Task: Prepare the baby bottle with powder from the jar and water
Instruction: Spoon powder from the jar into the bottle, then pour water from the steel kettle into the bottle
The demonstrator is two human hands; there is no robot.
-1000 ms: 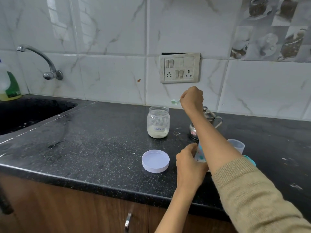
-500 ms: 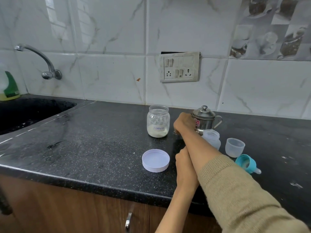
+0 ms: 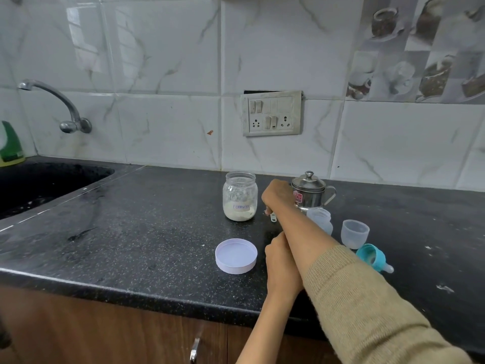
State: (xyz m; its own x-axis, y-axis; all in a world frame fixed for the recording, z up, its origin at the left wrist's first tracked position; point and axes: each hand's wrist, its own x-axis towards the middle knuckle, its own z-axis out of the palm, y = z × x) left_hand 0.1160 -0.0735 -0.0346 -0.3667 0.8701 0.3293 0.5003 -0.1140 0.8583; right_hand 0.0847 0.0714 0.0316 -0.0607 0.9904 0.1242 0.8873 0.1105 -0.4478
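Lowered right hand (image 3: pixel 275 195) sets scoop (image 3: pixel 273 217) beside jar (image 3: pixel 239 197).

On the black speckled counter (image 3: pixel 131 232), the right hand (image 3: pixel 278 197) rests fingertips-down beside the open glass formula jar (image 3: pixel 239 197), over a small pale scoop (image 3: pixel 273 218).

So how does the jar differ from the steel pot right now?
The jar is clear glass, so the pale powder at its bottom shows; the steel pot is shiny metal and hides its contents. The jar stands open, its white lid lying on the counter nearer the person; the pot has its knobbed lid on. The pot has a side handle; the jar has none. Both stand upright on the black counter.
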